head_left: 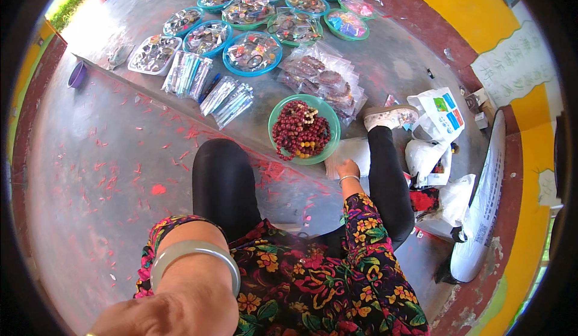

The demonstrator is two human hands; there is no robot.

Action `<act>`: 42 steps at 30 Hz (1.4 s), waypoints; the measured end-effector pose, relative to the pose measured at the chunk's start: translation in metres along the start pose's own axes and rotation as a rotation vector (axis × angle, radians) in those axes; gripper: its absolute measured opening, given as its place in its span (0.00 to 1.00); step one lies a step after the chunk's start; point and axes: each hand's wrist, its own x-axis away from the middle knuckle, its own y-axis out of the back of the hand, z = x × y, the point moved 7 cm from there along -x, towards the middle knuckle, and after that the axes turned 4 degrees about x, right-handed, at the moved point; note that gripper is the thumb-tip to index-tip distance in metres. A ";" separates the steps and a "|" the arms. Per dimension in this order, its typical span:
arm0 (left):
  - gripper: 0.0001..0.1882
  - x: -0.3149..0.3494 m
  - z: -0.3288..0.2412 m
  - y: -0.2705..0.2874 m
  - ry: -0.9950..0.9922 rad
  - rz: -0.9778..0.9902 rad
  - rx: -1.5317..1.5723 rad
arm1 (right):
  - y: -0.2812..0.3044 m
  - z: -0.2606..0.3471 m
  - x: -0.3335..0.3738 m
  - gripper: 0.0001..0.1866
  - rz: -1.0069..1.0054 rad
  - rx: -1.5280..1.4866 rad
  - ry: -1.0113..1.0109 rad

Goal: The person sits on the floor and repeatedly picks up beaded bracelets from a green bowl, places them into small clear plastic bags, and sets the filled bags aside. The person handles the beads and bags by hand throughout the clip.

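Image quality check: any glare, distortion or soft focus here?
Head view: glare whitens the floor at upper left; head view: the fisheye bends the yellow wall at right, corners black; head view: the left hand, close to the lens, looks slightly soft, while the red beads show crisper detail.

Rd. lt-green plastic bowl (333, 128) sits upright on grey floor (385, 65), w/ dk-red round-bead strings (295, 136), some beads yellow & cream, heaped inside. Whitish see-thru plastic bags (356, 150) lie just R of it.
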 end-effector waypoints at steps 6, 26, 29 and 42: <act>0.09 0.002 0.017 -0.006 -0.051 -0.032 0.021 | -0.013 0.003 0.003 0.15 0.023 0.029 -0.011; 0.25 0.057 0.138 -0.098 0.913 -0.058 1.334 | 0.013 -0.031 -0.047 0.10 -0.259 0.170 0.182; 0.24 0.071 0.135 -0.092 0.817 0.223 1.026 | 0.063 -0.001 -0.007 0.09 -0.227 -0.209 0.062; 0.10 0.228 0.199 0.220 1.180 -0.428 -0.819 | 0.098 0.071 0.132 0.06 0.359 -1.431 0.188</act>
